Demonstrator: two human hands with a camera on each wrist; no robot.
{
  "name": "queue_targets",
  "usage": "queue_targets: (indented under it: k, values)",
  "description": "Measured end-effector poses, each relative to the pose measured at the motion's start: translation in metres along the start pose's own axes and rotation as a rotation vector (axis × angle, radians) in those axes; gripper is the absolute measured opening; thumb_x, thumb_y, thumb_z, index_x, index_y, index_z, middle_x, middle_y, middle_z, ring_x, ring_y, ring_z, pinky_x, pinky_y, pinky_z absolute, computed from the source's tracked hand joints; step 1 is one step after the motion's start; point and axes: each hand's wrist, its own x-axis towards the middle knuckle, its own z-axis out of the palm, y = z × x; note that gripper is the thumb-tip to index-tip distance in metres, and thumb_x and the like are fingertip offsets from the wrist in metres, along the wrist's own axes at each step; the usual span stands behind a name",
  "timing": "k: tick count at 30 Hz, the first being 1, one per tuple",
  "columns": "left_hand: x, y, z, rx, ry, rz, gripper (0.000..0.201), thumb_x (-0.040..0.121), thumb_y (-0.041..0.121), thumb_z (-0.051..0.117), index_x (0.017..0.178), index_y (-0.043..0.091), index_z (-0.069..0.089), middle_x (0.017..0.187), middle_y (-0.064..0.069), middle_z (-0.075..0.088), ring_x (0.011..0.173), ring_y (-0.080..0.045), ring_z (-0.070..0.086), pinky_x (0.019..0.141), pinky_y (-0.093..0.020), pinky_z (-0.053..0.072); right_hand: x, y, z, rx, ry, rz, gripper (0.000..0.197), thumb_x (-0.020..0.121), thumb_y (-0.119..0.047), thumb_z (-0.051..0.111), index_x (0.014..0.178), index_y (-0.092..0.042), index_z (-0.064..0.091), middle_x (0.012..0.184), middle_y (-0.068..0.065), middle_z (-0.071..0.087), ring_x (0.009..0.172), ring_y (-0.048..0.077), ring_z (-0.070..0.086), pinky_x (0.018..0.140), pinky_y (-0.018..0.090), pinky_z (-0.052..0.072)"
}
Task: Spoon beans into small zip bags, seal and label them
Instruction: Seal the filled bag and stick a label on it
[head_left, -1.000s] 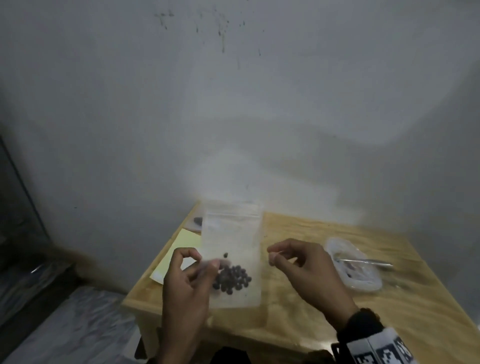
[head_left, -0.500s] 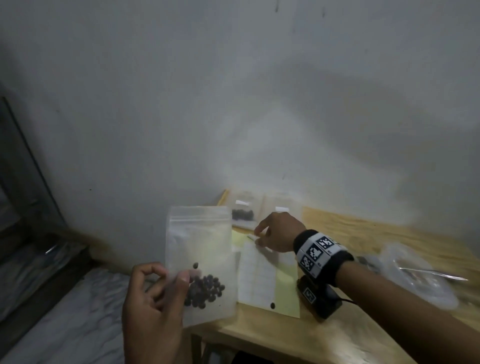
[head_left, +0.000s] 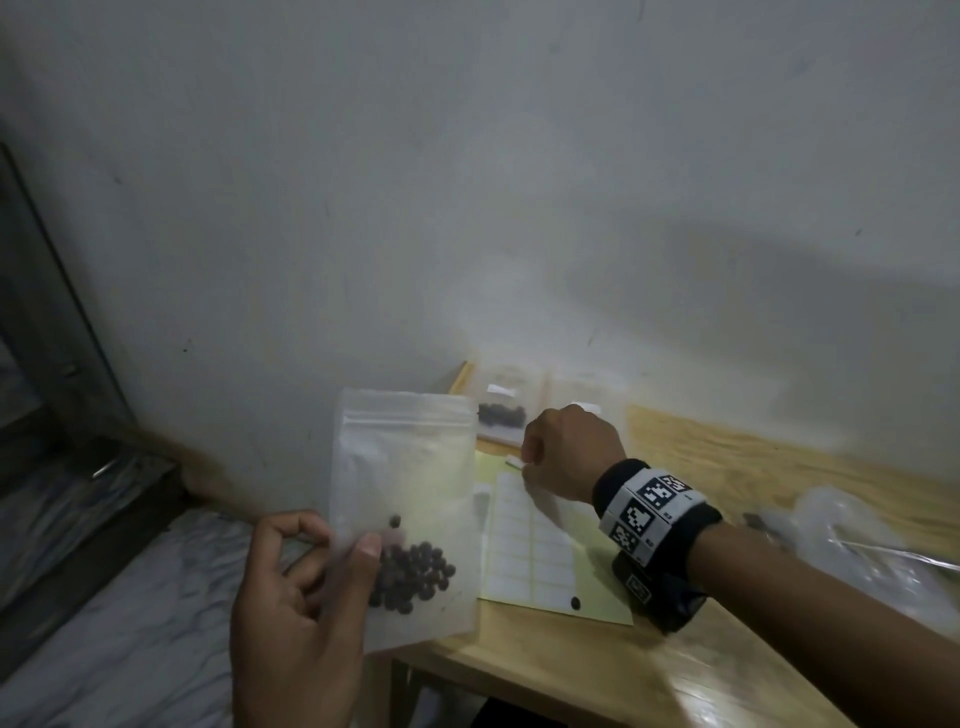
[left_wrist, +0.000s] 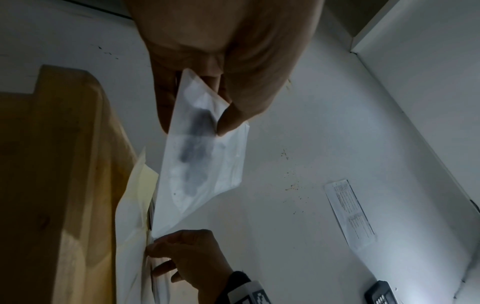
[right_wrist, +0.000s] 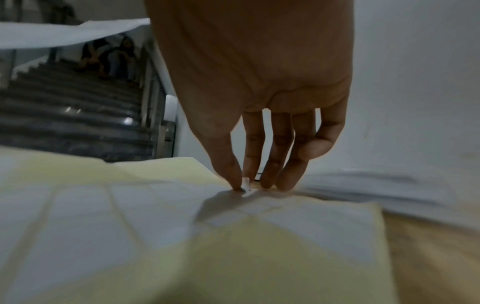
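Between thumb and fingertips of the right hand (head_left: 569, 451), a small white label (head_left: 514, 462) is now pinched and lifted off the yellow-backed sticker sheet (head_left: 597, 592), where a second ago nothing was held. Upright in the left hand (head_left: 296, 597), the frosted zip bag of dark beans (head_left: 410, 499) is gripped beside the wooden table (head_left: 779, 467), apparently sealed; labelling seems next.

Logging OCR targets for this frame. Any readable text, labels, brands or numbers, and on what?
No legible text.
Label sheet: stickers look blank.
Label on the finished bag by the wall: too small to read.
Paper on wall: printed lines, too blurred.
Wristband: black-and-white marker squares; tiny marks beside them unreadable.
Zip bag in left hand: no print.
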Motion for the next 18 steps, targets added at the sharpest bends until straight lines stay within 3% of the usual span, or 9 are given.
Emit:
queue_targets:
  k: [4,6,9,12,16,18]
  values:
    - [-0.002,-0.001,0.001,0.004,0.017,-0.023,0.028,0.082,0.003,0.072,0.091,0.015,0.048,0.075,-0.001,0.077,0.065,-0.009,0.072,0.055,-0.013,0.055,0.007,0.006,0.001,0.118,-0.023,0.035,0.016,0.078,-0.01,0.067,0.073,-0.024,0.071,0.079,-0.011,0.071,0.077,0.014,0.068,0.073,0.033,0.061]
    - [-0.003,0.002,0.002,0.011,0.011,-0.039,0.026,0.083,0.004,0.072,0.097,0.018,0.054,0.077,-0.001,0.077,0.066,-0.004,0.072,0.056,-0.011,0.054,0.007,0.01,-0.006,0.162,-0.019,0.018,0.016,0.079,-0.009,0.066,0.074,-0.022,0.075,0.077,-0.011,0.073,0.075,0.012,0.07,0.073,0.037,0.063]
    - [-0.007,0.01,0.007,0.001,-0.064,-0.044,0.025,0.085,0.004,0.069,0.108,0.015,0.064,0.081,-0.003,0.078,0.072,0.0,0.072,0.059,-0.009,0.053,-0.007,0.016,-0.031,0.261,0.024,-0.02,0.015,0.081,-0.011,0.074,0.072,-0.023,0.076,0.073,-0.012,0.074,0.069,0.005,0.069,0.073,0.029,0.062]
    - [-0.014,0.019,0.014,0.031,-0.163,-0.023,0.019,0.09,0.002,0.063,0.103,0.015,0.069,0.08,-0.002,0.078,0.078,-0.007,0.073,0.068,-0.015,0.057,-0.041,0.021,-0.067,0.347,0.136,-0.083,0.014,0.08,-0.018,0.08,0.072,-0.027,0.074,0.069,-0.013,0.073,0.062,-0.001,0.066,0.063,0.017,0.052]
    - [-0.029,0.031,0.029,0.026,-0.252,-0.032,0.015,0.091,0.001,0.062,0.099,0.014,0.067,0.083,-0.002,0.078,0.081,-0.011,0.073,0.063,-0.016,0.056,-0.111,0.024,-0.11,0.553,0.307,-0.179,0.009,0.082,-0.029,0.081,0.076,-0.028,0.075,0.071,-0.013,0.072,0.051,0.001,0.056,0.051,0.011,0.041]
    - [-0.038,0.036,0.039,0.029,-0.299,-0.072,0.013,0.093,0.004,0.06,0.099,0.016,0.063,0.086,-0.001,0.078,0.082,-0.014,0.073,0.064,-0.021,0.057,-0.147,0.023,-0.123,0.662,0.351,-0.235,0.007,0.083,-0.03,0.081,0.078,-0.027,0.076,0.073,-0.012,0.072,0.053,0.002,0.055,0.051,0.011,0.041]
